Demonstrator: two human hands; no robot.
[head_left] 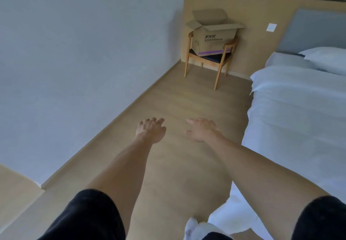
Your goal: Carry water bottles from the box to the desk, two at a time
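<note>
While nothing was held, the left hand point(151, 130) and right hand point(201, 129) were stretched forward over the floor point(179, 99), each grip relaxed with fingers apart. Well beyond them, toward one o'clock, the open cardboard box point(213, 39) was seated on a wooden chair point(219, 65), nearer the right hand. Dark printing was carried on its side, too blurred to be read. No bottles could be seen.

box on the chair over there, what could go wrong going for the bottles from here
1. The cardboard box sits tilted on the wooden chair, overhanging the seat; reaching in could tip it.
2. The bed narrows the walkway, and its hanging sheet could catch a foot.
3. Left hand and right hand are both empty; no bottles show from here, so the box's contents are unconfirmed.
</note>
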